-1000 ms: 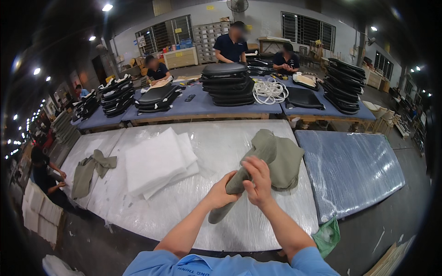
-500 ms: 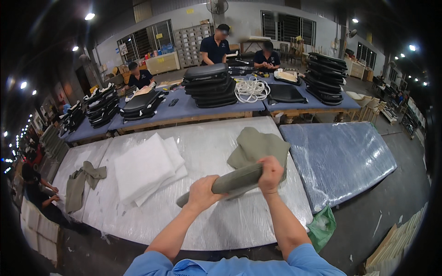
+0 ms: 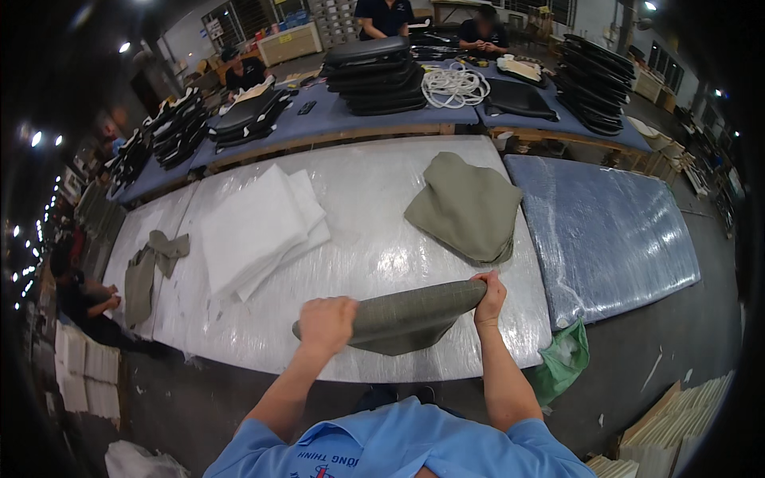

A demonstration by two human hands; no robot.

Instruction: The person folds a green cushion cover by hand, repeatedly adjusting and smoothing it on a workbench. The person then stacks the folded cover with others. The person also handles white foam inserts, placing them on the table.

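An olive-green cushion cover (image 3: 414, 312) hangs over the near part of the plastic-wrapped table (image 3: 366, 191), its wide side band facing up. My left hand (image 3: 327, 323), slightly blurred, is closed over the cover near its left end. The right end is pinched in my right hand (image 3: 492, 299), thumb on the top edge. What the cover holds inside, if anything, is hidden. Beyond my right hand lies a stack of similar olive-green cloth pieces (image 3: 464, 209). Left of centre rests a pile of white padding sheets (image 3: 253, 227).
A blue plastic-wrapped slab (image 3: 610, 239) adjoins on the right, with a green bag (image 3: 562, 362) at its near corner. Another olive cloth (image 3: 143, 279) lies far left, by a co-worker (image 3: 84, 303). Stacked black seat pads (image 3: 374, 76) and white cord (image 3: 454, 85) occupy the blue tables behind.
My hands have brought the cover nearer to me and levelled it from its slant, moving it off the cloth stack. My right hand has come down. The view has tilted downward.
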